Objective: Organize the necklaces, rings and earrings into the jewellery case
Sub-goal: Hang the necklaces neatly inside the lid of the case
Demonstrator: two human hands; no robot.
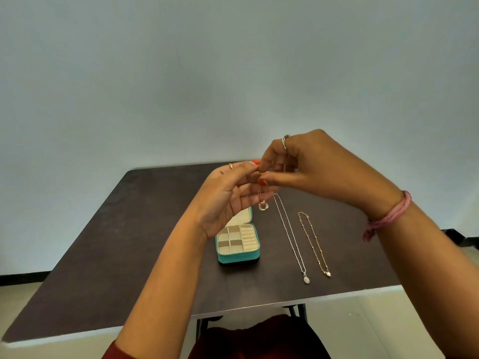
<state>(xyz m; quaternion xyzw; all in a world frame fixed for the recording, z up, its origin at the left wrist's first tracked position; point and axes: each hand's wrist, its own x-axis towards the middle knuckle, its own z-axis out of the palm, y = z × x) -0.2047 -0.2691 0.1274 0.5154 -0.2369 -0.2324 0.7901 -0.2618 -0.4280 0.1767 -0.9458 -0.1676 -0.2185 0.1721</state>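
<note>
Pinching a fine rose-gold necklace (262,195) between thumb and forefinger of right hand (305,167), left hand (228,195) meeting it at same spot, fingertips touching chain, other fingers loosely spread. Ring pendant dangling below, above open teal jewellery case (238,243). Likely featherlight, limp, quick to tangle or slip; best taken near clasp. Silver necklace (290,237) and gold necklace (313,244) lying straight on dark table (129,229), right of case.
</note>
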